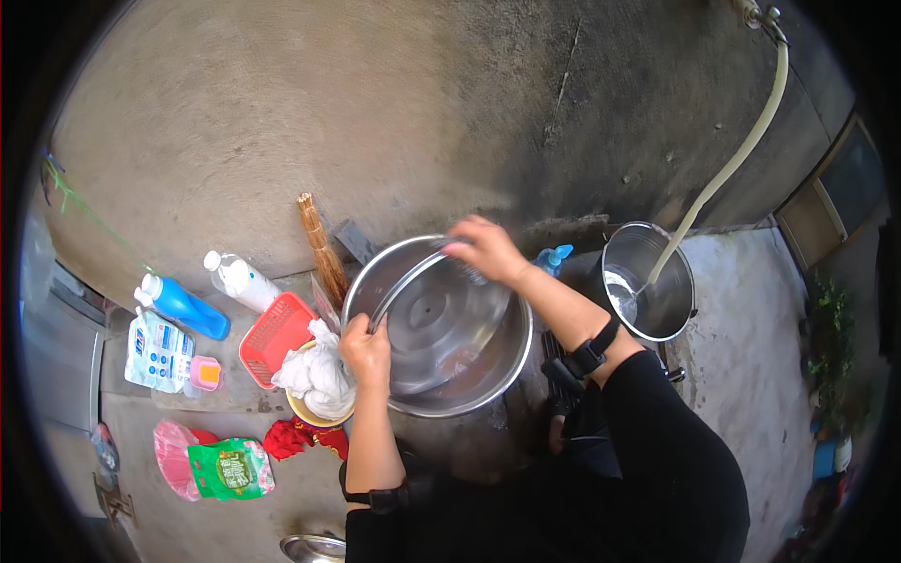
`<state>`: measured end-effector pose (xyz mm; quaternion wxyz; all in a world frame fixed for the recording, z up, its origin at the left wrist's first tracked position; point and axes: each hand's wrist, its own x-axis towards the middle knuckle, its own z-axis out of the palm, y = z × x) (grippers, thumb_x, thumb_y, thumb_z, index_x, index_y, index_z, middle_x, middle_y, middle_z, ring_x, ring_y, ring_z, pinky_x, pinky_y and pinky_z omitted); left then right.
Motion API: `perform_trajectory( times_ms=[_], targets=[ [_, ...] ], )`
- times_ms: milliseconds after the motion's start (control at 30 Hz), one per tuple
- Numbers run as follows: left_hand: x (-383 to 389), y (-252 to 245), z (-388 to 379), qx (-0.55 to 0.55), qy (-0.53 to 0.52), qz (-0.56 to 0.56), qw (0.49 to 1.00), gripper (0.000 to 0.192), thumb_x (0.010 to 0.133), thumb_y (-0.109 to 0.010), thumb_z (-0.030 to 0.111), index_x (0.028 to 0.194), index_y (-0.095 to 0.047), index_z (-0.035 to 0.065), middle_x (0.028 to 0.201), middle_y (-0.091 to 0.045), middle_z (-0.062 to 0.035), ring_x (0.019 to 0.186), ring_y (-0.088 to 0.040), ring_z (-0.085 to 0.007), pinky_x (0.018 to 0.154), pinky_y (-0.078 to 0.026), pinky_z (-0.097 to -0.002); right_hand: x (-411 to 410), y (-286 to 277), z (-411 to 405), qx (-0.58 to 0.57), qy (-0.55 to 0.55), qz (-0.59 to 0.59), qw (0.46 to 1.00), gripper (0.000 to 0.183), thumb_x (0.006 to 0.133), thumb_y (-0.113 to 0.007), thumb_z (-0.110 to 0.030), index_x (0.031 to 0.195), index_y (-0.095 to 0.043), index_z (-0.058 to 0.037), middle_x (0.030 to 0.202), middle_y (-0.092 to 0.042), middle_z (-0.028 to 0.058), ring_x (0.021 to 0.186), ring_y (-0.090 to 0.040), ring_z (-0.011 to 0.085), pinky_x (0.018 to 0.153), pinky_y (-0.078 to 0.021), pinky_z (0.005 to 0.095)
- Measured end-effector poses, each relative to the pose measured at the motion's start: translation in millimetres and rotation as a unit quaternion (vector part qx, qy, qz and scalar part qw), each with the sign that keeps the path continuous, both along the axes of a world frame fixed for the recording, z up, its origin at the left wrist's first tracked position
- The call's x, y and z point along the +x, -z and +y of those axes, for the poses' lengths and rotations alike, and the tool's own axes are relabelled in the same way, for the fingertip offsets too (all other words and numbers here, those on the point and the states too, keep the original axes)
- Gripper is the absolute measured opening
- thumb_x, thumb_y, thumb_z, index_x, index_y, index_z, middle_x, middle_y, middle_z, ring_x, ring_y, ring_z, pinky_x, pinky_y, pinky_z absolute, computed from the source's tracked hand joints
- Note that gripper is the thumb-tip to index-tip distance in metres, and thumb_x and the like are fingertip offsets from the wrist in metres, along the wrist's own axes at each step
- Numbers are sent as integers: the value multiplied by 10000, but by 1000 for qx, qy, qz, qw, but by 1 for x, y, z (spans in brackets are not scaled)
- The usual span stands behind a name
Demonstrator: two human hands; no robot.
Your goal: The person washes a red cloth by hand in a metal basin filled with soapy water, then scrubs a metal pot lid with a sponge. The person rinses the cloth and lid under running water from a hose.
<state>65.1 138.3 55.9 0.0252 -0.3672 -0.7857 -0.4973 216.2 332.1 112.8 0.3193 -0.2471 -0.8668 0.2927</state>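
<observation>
A steel basin (422,338) stands tilted inside a larger steel basin (517,383), in front of my body. My left hand (367,353) grips the tilted basin's rim on the left side. At the upper end of that rim is my right hand (486,246), slightly blurred, with the fingers bent over the edge. Under its palm shows a shiny blurred patch; I cannot tell whether it is a scrubber or a reflection. Some cloudy water seems to lie at the bottom of the larger basin. Just left of my left hand, a white cloth (317,383) is heaped in a yellow bowl (303,408).
A hose (735,165) runs from a wall tap into a metal bucket (683,302) on the right. On the left are a red plastic basket (278,338), a straw brush (324,246), a blue bottle (190,310), a clear bottle (243,281) and a green bag (232,470).
</observation>
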Motion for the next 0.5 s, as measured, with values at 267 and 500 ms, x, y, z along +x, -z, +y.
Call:
perform_trajectory(
  times_ms=[267, 500],
  targets=[
    [-1, 5, 6, -11, 35, 69, 997, 315, 706, -719, 148, 602, -462, -1, 602, -516, -164, 568, -506, -370, 531, -374, -443, -8, 12, -6, 116, -124, 23, 985, 235, 747, -705, -282, 839, -624, -82, 813, -537, 146, 803, -551, 342, 697, -451, 415],
    [4, -2, 1, -29, -30, -85, 995, 348, 714, -717, 111, 584, -417, -9, 570, -474, -149, 532, -464, -335, 506, -357, -400, 22, 22, 14, -285, 101, 63, 951, 227, 819, -656, -242, 947, -640, -56, 914, -640, 117, 880, -602, 227, 797, -461, 339]
  ],
)
